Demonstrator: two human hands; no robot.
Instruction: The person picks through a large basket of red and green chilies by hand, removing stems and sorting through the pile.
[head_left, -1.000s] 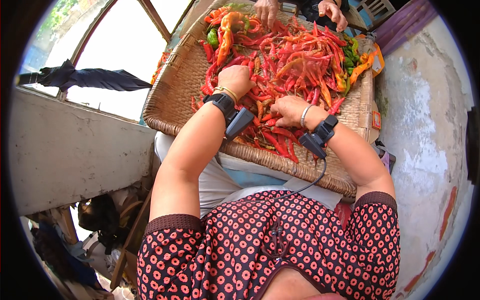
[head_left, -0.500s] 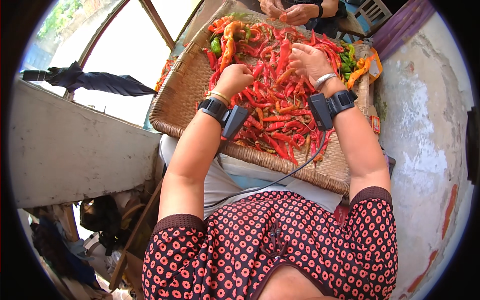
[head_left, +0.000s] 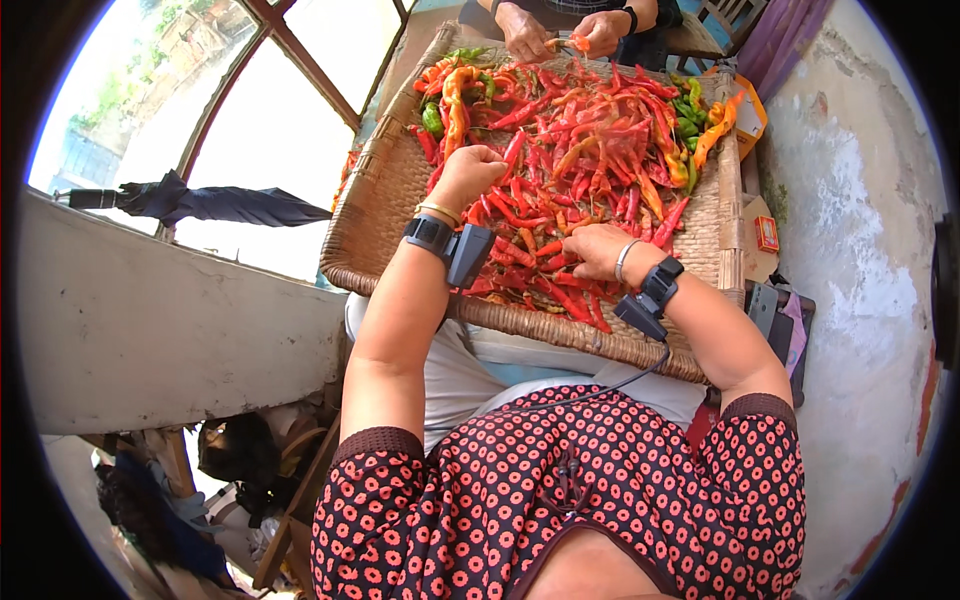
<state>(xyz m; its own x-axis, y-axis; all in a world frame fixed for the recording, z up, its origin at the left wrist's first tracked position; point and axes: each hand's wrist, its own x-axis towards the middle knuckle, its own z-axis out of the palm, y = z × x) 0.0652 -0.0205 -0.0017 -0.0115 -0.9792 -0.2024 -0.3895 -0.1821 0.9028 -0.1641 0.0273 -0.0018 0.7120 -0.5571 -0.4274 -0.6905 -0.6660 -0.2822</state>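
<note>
A shallow woven basket [head_left: 385, 205] in front of me holds a spread of red chili peppers [head_left: 588, 135]. Over its left part, my left hand [head_left: 468, 180] is raised with the fingers curled closed; whatever they hold, if anything, is hidden. My right hand [head_left: 600, 252] reaches down to the peppers at the near side, its fingers bent around a red chili pepper that shows only in part. An orange pepper [head_left: 454, 110] and a green pepper [head_left: 432, 120] lie at the far left. More green peppers [head_left: 690, 118] are grouped at the far right.
Across the basket, another person's hands [head_left: 603, 34] hold a small reddish pepper. A folded dark umbrella [head_left: 225, 203] lies along the window ledge at left. The worn wall [head_left: 850, 250] stands close on the right, with an orange box [head_left: 750, 115] beside the basket.
My right hand has come down and nearer to me, from above the far-right peppers to those near the basket's front. My left hand stays closed in about the same place.
</note>
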